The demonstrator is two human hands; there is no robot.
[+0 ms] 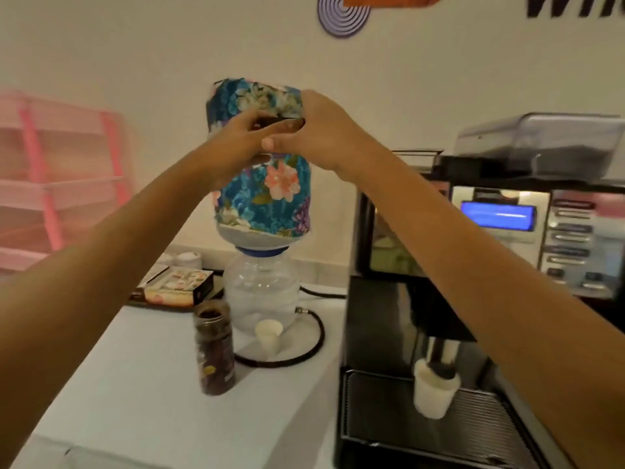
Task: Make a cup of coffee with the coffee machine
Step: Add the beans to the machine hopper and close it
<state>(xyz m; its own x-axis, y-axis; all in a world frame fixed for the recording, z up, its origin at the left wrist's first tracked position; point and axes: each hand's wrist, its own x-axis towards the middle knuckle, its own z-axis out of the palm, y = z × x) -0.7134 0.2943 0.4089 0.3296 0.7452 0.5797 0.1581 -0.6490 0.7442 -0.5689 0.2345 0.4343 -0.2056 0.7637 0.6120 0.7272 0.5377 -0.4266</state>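
a pink shelf rack stood against the wall at far left. on the white counter lay a dark tray with small boxes, and nearer the camera an open jar of coffee stood upright, its lid off. just right of the jar a small paper cup sat in front of the clear base of a water dispenser, whose upturned bottle wore a floral cover.

both arms were raised before that cover. the left hand and right hand met at a small dark object, seemingly the jar's lid, though blur kept it from being sure. the left fingers curled under and beside it; the right fingers wrapped its right edge, thumb pointing left below it. the jar stood well below the hands, apart from them.

at right the coffee machine showed a lit blue screen, and a white cup sat on its drip tray, under the spout.
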